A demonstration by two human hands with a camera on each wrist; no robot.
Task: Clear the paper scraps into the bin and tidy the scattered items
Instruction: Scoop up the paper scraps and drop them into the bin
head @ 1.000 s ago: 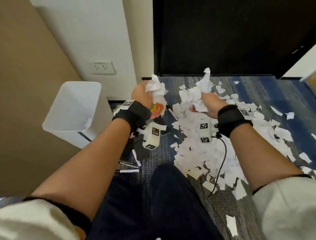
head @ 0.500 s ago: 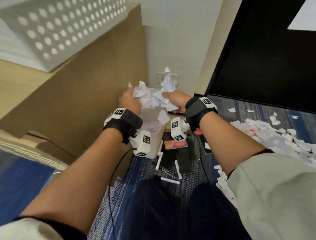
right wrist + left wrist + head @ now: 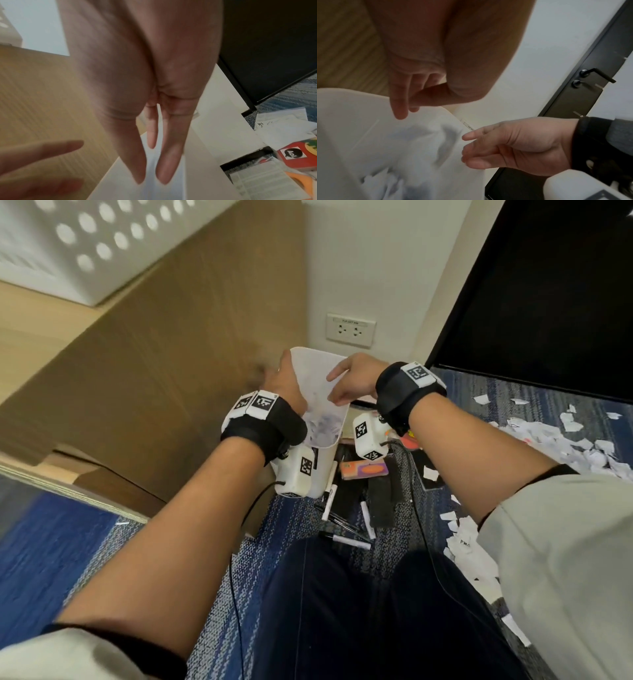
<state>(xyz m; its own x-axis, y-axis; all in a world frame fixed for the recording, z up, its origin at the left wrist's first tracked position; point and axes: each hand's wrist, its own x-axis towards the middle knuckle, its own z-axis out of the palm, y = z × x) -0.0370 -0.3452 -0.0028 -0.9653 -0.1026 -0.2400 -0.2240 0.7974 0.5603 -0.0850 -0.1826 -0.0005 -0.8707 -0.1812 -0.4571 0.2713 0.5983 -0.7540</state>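
The white bin (image 3: 310,356) stands on the carpet by the wall corner, with white paper scraps (image 3: 323,428) lying inside it; the scraps (image 3: 385,181) show blurred in the left wrist view. My left hand (image 3: 286,385) hovers over the bin's left rim, fingers straight and empty. My right hand (image 3: 349,378) hovers over the right rim, fingers loosely spread, holding nothing. In the left wrist view my left hand (image 3: 406,102) and right hand (image 3: 496,147) both hang open above the bin (image 3: 347,108). More paper scraps (image 3: 579,446) cover the carpet at the right.
Pens and markers (image 3: 346,539), a black strap (image 3: 380,501) and an orange card box (image 3: 364,470) lie on the carpet just before the bin. A wooden panel (image 3: 154,371) stands left, a wall socket (image 3: 350,330) behind, a black door (image 3: 548,302) right.
Both hands carried bunches of scraps from the pile over to the bin. They have let go; the scraps now lie in the bin and both hands are empty.
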